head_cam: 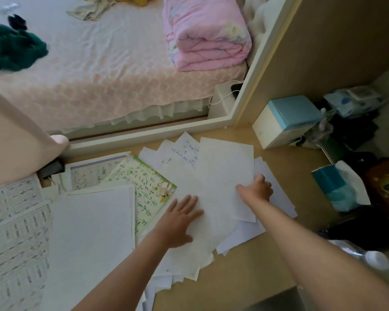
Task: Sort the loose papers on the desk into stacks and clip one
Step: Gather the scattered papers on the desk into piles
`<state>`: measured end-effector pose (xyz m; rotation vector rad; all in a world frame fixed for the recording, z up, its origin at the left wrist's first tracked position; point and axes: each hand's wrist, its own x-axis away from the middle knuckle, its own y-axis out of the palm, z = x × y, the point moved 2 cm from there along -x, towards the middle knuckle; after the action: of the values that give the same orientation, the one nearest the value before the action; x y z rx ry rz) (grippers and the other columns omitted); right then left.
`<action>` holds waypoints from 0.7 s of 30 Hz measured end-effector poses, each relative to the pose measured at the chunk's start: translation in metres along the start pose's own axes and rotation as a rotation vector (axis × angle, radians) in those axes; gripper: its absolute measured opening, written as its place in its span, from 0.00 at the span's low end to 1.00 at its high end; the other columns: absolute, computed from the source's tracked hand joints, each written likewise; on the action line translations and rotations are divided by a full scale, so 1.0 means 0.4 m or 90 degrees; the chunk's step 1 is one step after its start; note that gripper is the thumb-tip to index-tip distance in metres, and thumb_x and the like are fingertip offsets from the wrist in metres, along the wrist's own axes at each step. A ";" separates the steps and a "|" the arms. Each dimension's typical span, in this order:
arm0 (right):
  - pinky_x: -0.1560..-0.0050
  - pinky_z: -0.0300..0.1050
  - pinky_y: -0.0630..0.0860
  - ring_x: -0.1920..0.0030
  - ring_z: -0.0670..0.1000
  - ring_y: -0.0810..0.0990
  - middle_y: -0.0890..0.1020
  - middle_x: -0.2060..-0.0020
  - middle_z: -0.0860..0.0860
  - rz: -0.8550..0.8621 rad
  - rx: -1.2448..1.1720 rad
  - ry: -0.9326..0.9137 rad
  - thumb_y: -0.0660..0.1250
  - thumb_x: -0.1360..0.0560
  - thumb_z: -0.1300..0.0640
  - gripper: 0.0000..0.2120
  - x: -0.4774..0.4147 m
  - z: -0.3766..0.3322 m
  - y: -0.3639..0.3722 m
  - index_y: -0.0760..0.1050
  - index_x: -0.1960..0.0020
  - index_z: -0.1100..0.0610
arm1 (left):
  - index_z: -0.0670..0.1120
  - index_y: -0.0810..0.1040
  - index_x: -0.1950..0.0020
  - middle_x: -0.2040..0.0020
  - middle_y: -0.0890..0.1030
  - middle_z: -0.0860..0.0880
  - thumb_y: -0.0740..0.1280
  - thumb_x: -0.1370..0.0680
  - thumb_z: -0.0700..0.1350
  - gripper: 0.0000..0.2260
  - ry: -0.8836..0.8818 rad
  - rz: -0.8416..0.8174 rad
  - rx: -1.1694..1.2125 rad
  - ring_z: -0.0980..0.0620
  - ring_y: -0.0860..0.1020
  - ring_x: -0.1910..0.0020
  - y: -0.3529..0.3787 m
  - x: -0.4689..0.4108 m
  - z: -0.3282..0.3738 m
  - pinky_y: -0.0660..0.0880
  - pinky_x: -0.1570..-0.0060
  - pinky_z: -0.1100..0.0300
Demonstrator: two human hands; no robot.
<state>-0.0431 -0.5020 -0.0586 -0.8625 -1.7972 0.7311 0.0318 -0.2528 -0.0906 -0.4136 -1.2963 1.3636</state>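
Loose white papers (220,176) lie fanned out across the middle of the light wooden desk (252,272). My left hand (180,221) rests flat on them with fingers spread. My right hand (257,187) grips the right edge of the top white sheet, fingers curled under it. A green bamboo-printed sheet (144,182) sits left of the pile, half under a large blank sheet (92,239). Printed pages with small characters (16,232) cover the desk's left side. A black binder clip (52,168) lies at the back left.
A white and teal box (285,120) stands at the back right, and a teal tissue pack (339,187) lies to the right among dark clutter. A clear bottle (368,257) lies at the right edge. Behind the desk is a bed (112,70) with a folded pink quilt (204,32).
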 end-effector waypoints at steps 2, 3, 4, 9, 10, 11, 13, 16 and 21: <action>0.49 0.51 0.74 0.39 0.62 0.73 0.65 0.34 0.58 0.001 -0.033 0.020 0.73 0.31 0.51 0.38 -0.021 -0.001 0.008 0.58 0.28 0.54 | 0.56 0.63 0.25 0.20 0.41 0.52 0.68 0.27 0.45 0.31 0.050 0.019 0.024 0.52 0.37 0.22 0.000 0.001 0.012 0.39 0.23 0.47; 0.49 0.50 0.75 0.41 0.62 0.75 0.67 0.34 0.58 0.000 -0.049 0.024 0.74 0.31 0.51 0.38 -0.026 0.000 0.017 0.58 0.27 0.54 | 0.55 0.65 0.27 0.19 0.44 0.52 0.66 0.28 0.42 0.29 0.051 0.033 0.034 0.53 0.37 0.22 -0.003 0.001 0.017 0.42 0.22 0.46; 0.48 0.49 0.75 0.41 0.61 0.77 0.70 0.34 0.57 -0.003 -0.059 0.025 0.74 0.31 0.52 0.38 -0.028 -0.001 0.024 0.59 0.27 0.55 | 0.55 0.66 0.27 0.19 0.45 0.52 0.65 0.28 0.42 0.29 0.032 0.049 0.039 0.54 0.37 0.22 -0.005 -0.001 0.020 0.44 0.22 0.47; 0.35 0.54 0.67 0.33 0.60 0.65 0.67 0.32 0.55 0.008 0.131 -0.114 0.72 0.31 0.42 0.37 -0.015 -0.006 0.053 0.64 0.27 0.49 | 0.50 0.45 0.19 0.21 0.35 0.50 0.67 0.27 0.61 0.45 -0.123 0.063 0.020 0.49 0.33 0.22 0.002 -0.013 0.004 0.38 0.23 0.49; 0.33 0.55 0.64 0.31 0.60 0.61 0.63 0.29 0.56 0.010 0.184 -0.167 0.70 0.30 0.40 0.35 -0.011 -0.007 0.056 0.64 0.26 0.47 | 0.51 0.43 0.20 0.21 0.34 0.50 0.68 0.27 0.61 0.46 -0.097 0.041 0.012 0.49 0.32 0.23 0.001 -0.021 0.006 0.38 0.23 0.48; 0.29 0.56 0.60 0.27 0.60 0.56 0.58 0.25 0.56 0.003 0.227 -0.217 0.68 0.27 0.40 0.34 -0.008 -0.005 0.060 0.62 0.25 0.47 | 0.51 0.43 0.20 0.21 0.34 0.51 0.69 0.28 0.59 0.46 -0.061 0.022 0.003 0.50 0.32 0.23 -0.004 -0.032 0.009 0.37 0.23 0.48; 0.24 0.58 0.52 0.22 0.58 0.46 0.47 0.20 0.54 -0.039 0.284 -0.287 0.62 0.23 0.43 0.33 -0.006 0.008 0.067 0.56 0.22 0.46 | 0.53 0.46 0.20 0.21 0.36 0.53 0.70 0.28 0.54 0.44 0.017 0.001 -0.012 0.52 0.34 0.22 -0.016 -0.061 0.018 0.35 0.24 0.51; 0.24 0.61 0.49 0.20 0.53 0.43 0.45 0.20 0.49 -0.094 0.306 -0.352 0.57 0.20 0.49 0.29 -0.005 0.038 0.057 0.53 0.21 0.44 | 0.53 0.55 0.21 0.20 0.42 0.53 0.69 0.27 0.47 0.38 0.081 0.003 0.001 0.54 0.38 0.22 -0.034 -0.094 0.030 0.37 0.25 0.54; 0.25 0.62 0.49 0.20 0.52 0.47 0.52 0.20 0.47 -0.101 0.256 -0.399 0.59 0.22 0.41 0.29 0.014 0.055 0.037 0.59 0.24 0.44 | 0.51 0.54 0.21 0.20 0.40 0.48 0.68 0.25 0.55 0.38 -0.144 0.157 0.039 0.47 0.37 0.21 -0.053 -0.090 0.015 0.39 0.23 0.48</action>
<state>-0.0617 -0.4912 -0.0753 -0.2229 -2.1138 1.3014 0.0470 -0.2920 -0.0861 -0.3950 -1.4185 1.6913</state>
